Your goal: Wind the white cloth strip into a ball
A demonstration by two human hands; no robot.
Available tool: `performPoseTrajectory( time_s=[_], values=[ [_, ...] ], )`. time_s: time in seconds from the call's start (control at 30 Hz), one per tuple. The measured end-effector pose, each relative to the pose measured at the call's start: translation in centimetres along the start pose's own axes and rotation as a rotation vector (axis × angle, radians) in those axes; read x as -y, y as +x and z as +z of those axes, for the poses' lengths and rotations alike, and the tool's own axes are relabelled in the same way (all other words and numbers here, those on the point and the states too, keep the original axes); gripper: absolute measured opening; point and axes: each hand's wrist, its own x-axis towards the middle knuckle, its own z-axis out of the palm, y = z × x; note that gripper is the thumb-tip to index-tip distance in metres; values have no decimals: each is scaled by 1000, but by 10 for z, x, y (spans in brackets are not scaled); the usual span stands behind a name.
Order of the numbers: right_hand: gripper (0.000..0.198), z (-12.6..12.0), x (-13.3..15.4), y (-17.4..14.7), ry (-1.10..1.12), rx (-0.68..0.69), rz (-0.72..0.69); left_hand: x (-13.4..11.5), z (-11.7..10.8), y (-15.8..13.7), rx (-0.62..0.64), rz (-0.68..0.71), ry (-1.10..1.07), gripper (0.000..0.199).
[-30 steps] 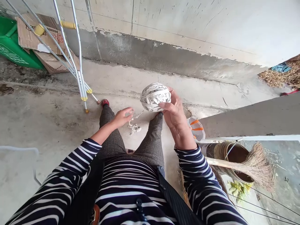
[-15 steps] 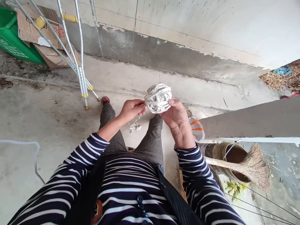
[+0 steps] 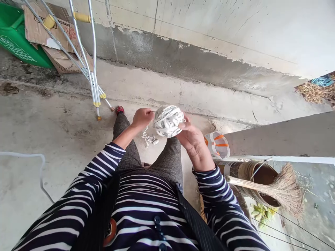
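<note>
A white ball of cord [image 3: 169, 121], marked with thin dark lines, is held in front of me above my knees. My right hand [image 3: 192, 137] grips it from the right, thumb on the near side and fingers behind. To the left of the ball, my left hand [image 3: 142, 118] is closed in a pinch on the cord's strand, which runs to the ball. Below that hand a loose, tangled end of white cord [image 3: 149, 139] hangs or lies; I cannot tell which.
Silver crutches [image 3: 91, 76] lean at the upper left by cardboard [image 3: 62, 57] and a green bin [image 3: 21, 42]. On the right are a straw broom [image 3: 285, 191], a bucket [image 3: 251, 170], a concrete ledge [image 3: 277, 136] and a white-and-orange item [image 3: 221, 144]. A pale hose [image 3: 42, 174] lies left.
The ball has moved down and left and has turned in my right hand. My left hand has shifted slightly left, still pinching the strand.
</note>
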Motion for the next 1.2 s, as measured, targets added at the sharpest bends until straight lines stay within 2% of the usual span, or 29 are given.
performPoseTrajectory(
  time_s=[0.07, 0.17, 0.33, 0.43, 0.53, 0.63, 0.7, 0.77, 0.83, 0.9, 1.0, 1.1, 1.2],
  values=[
    [56, 3, 0, -2, -21, -7, -22, 0, 0, 5, 2, 25, 22, 35],
    [54, 3, 11, -3, -59, -57, -111, 11, 3, 2, 124, -16, -61, 28],
    [62, -13, 39, 3, -259, -163, -383, 54, 11, -26, 330, -167, -275, 19],
    [60, -29, 39, 14, -406, -275, -526, 70, 9, -47, 397, -188, -357, 23],
    [54, -45, 28, 28, -449, -366, -567, 70, 0, -62, 453, -218, -443, 34],
    [53, -55, 17, 35, -438, -451, -585, 63, -12, -68, 421, -260, -515, 49],
    [55, -58, 12, 37, -507, -527, -614, 58, -19, -68, 416, -260, -532, 48],
    [56, -59, 7, 38, -668, -610, -634, 51, -24, -68, 507, -246, -522, 47],
    [58, -59, -1, 40, -852, -653, -608, 41, -28, -66, 648, -215, -494, 47],
    [59, -58, -12, 42, -995, -640, -535, 27, -33, -64, 740, -155, -445, 45],
    [58, -59, -31, 40, -1127, -530, -395, 6, -41, -58, 684, -56, -385, 38],
    [62, -60, -50, 30, -1161, -304, -240, -7, -46, -43, 544, 16, -375, 35],
    [65, -58, -66, 19, -940, -30, -47, -9, -43, -22, 502, 54, -316, 34]
  ],
)
